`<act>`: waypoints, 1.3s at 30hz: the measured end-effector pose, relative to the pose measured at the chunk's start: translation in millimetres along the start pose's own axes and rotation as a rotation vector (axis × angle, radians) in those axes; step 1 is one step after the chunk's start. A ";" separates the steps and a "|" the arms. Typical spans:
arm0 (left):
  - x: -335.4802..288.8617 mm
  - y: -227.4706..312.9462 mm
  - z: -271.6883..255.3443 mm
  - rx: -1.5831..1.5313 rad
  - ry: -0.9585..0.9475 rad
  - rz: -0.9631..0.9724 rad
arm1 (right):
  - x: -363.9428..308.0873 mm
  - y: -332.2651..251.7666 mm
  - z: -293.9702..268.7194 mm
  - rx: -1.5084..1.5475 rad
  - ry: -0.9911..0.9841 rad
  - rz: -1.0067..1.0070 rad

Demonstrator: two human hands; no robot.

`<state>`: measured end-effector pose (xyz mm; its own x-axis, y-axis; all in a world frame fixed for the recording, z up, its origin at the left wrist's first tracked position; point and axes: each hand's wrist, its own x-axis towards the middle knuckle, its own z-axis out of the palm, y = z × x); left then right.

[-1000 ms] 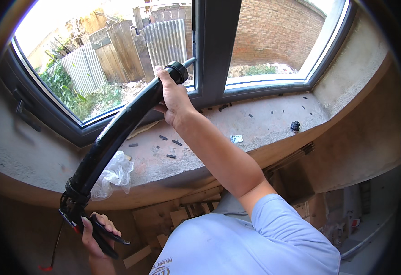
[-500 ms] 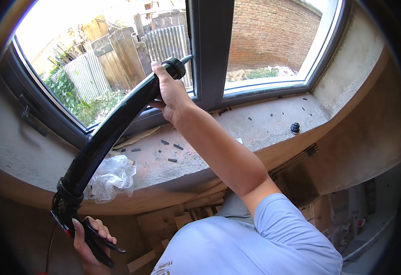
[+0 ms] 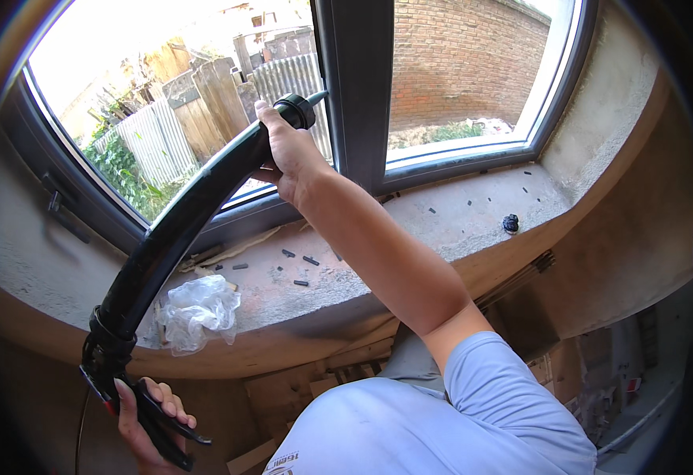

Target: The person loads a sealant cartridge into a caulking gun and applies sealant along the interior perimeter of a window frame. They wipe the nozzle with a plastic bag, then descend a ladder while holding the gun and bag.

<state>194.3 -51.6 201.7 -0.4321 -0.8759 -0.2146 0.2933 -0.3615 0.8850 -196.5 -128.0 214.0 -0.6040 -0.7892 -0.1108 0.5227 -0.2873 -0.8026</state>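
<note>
A long black caulking gun [image 3: 192,214] slants across the view from lower left to upper middle. My left hand [image 3: 142,423] is closed round its handle and trigger at the lower left. Near the front end cap, my right hand [image 3: 289,154] grips the barrel, thumb on top. The greenish nozzle [image 3: 318,97] points at the edge between the left glass and the dark grey window frame [image 3: 358,87]. Whether its tip touches there, I cannot tell.
On the curved windowsill [image 3: 346,279] lie a crumpled clear plastic bag [image 3: 200,313], several small black pieces [image 3: 311,260] and a dark capped item [image 3: 510,223]. A window handle [image 3: 65,214] sticks out at the left. Cardboard pieces [image 3: 283,404] lie below the sill.
The caulking gun and both hands have shifted slightly left in view, with the nozzle a little higher. The view itself has also moved slightly. Both grips stay the same.
</note>
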 end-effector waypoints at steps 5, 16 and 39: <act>-1.9 6.5 4.8 0.004 -0.001 0.012 | -0.2 -7.5 4.4 0.016 -0.029 -0.008; -7.8 21.8 19.6 0.041 0.041 0.063 | -0.9 -21.8 13.0 0.001 -0.042 -0.012; -3.7 34.2 1.6 -0.146 -0.158 0.026 | -2.5 -30.8 18.6 0.018 -0.078 0.000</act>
<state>204.5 -60.2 233.5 -0.5476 -0.8288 -0.1148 0.4215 -0.3918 0.8178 -200.0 -127.2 249.9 -0.5553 -0.8292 -0.0641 0.5338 -0.2963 -0.7920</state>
